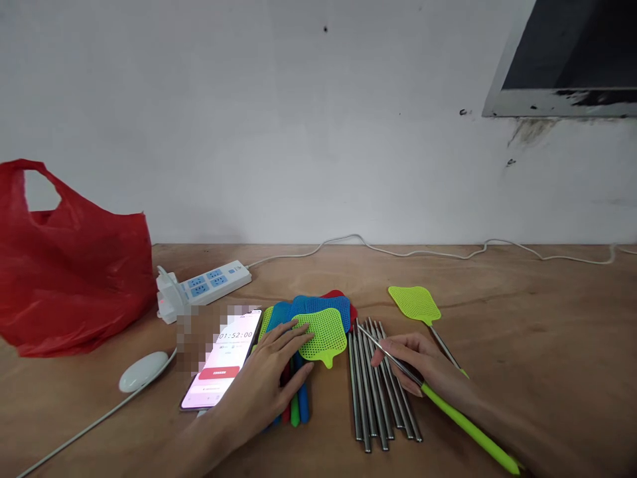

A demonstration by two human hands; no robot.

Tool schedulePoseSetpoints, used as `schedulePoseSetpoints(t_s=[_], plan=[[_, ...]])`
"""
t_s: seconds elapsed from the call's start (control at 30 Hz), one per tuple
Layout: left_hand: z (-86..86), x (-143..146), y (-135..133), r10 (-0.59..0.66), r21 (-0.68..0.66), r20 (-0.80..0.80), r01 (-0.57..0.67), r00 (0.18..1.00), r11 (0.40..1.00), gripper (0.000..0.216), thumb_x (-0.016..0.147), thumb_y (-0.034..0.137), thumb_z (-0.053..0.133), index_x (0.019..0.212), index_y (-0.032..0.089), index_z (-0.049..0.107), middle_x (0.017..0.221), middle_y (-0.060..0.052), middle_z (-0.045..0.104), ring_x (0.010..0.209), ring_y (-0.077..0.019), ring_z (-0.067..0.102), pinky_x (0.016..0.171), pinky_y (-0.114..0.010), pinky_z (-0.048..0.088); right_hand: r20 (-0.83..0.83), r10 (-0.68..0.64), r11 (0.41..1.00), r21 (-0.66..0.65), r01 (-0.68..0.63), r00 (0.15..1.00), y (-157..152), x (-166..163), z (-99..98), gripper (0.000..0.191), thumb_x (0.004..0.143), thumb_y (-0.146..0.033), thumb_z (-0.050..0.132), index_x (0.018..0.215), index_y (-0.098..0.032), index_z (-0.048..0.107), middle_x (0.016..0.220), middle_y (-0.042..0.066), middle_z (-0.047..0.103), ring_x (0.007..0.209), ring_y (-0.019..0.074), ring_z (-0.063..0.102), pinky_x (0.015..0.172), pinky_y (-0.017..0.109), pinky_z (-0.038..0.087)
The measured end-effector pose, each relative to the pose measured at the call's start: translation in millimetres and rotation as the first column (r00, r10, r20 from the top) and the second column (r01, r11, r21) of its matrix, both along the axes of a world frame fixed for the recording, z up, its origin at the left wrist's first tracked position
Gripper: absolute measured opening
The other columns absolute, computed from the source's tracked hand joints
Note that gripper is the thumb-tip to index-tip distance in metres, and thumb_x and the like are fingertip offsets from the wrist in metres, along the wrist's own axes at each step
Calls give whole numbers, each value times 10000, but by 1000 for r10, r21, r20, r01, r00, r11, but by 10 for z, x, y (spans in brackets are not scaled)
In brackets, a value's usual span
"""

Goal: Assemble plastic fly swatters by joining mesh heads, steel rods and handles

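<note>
My left hand (271, 368) lies with fingers stretched out and thumb apart on a loose lime-green fly swatter head (326, 337). Beneath that head are more perforated heads, including a blue one (334, 309) and a red one mostly covered. Coloured handles, among them a blue handle (302, 398), stick out under my left palm. My right hand (415, 362) is closed round a metal rod with a lime-green fly swatter handle (470, 425) on its near end. The rod's bare tip points up and left, above several loose metal rods (368, 398) lying side by side.
A lime-green fly swatter (415, 303) with its rod attached lies at the right, partly behind my right hand. On the left are a lit phone (226, 362), a white power strip (219, 280), a white oval device (143, 372) with a cable, and a red plastic bag (84, 265).
</note>
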State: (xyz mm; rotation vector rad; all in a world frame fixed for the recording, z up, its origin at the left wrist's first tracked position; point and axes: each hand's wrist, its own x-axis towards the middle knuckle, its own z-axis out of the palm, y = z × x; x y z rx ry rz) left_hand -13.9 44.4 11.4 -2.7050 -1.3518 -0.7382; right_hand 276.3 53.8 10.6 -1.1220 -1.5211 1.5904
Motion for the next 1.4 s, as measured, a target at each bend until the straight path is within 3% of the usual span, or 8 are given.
schedulePoseSetpoints(t_s=[0.2,0.37,0.53,0.77,1.03,1.4], plan=[[82,8,32,-126,88,-8,127,992,988,286,1030,317,501,1266,293,660,1200,-27,732,1114,-262,660,992,-517,496,-23,137,986,-88,-138,990,-53,-4,67,467,841,-540,633,940,-101,758,361,-89,421,314,62,288,392,246,139],[118,34,-16,-192,117,29,188,981,975,248,1031,336,505,1147,241,703,1083,-44,751,981,-250,670,882,-454,503,-21,235,969,-77,-236,972,-115,-12,134,521,830,-535,673,1129,-108,681,400,-115,435,348,68,347,403,210,258],[122,53,-50,-230,107,109,218,967,970,200,1016,327,541,1091,214,688,1047,-47,737,953,-227,652,829,-388,501,-51,326,936,-126,-330,944,-134,10,61,553,835,-550,676,1172,-117,613,418,-109,504,350,65,373,428,202,340],[141,92,-111,-290,136,158,270,944,953,181,1006,346,562,1072,204,654,991,-29,750,909,-206,663,811,-354,502,-45,319,937,-135,-322,947,-116,37,32,524,823,-517,702,1150,-115,623,408,-108,513,330,66,385,411,196,337],[154,90,-131,-256,175,184,224,949,959,167,1005,333,569,1020,194,661,947,-31,747,857,-199,670,758,-335,506,-165,334,927,-121,-355,928,-108,40,74,424,787,-471,749,1022,-125,683,403,-110,480,305,60,375,354,185,290],[186,82,-172,-281,220,152,244,948,944,175,1012,334,557,958,194,647,879,-14,737,767,-176,658,727,-317,496,-108,285,951,-94,-295,952,-113,9,51,433,795,-489,742,1014,-120,683,398,-98,500,307,55,363,364,182,296]])
